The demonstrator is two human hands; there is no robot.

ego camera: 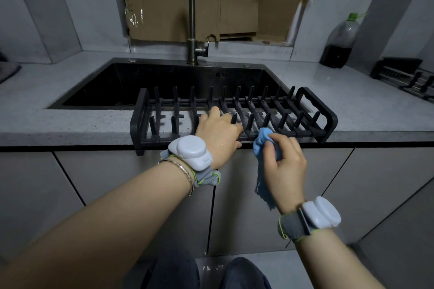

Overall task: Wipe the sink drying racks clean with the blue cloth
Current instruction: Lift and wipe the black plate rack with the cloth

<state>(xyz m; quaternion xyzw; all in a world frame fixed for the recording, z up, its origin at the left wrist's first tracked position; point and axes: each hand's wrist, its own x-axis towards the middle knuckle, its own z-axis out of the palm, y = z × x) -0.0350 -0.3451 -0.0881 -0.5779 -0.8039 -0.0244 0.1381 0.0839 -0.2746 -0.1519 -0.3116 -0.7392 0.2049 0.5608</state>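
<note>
Reaches forward with both bare forearms. Holds the drying rack (327, 124) with the left hand (218, 130), palm down, fingers and thumb closed on its front rail. Pinches the bunched blue cloth (261, 138) in the right hand (285, 162), fingers curled, at the front edge of the worktop (70, 124).

The left hand (219, 130) grips the black plastic pronged drying rack (328, 119) on the grey countertop (47, 105) while the right hand (285, 162) pinches a crumpled blue cloth (261, 138) against its front rail.

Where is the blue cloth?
Head view: the blue cloth is bunched in the right hand, right of centre, at the front edge of the black drying rack, beside the left hand.
</note>
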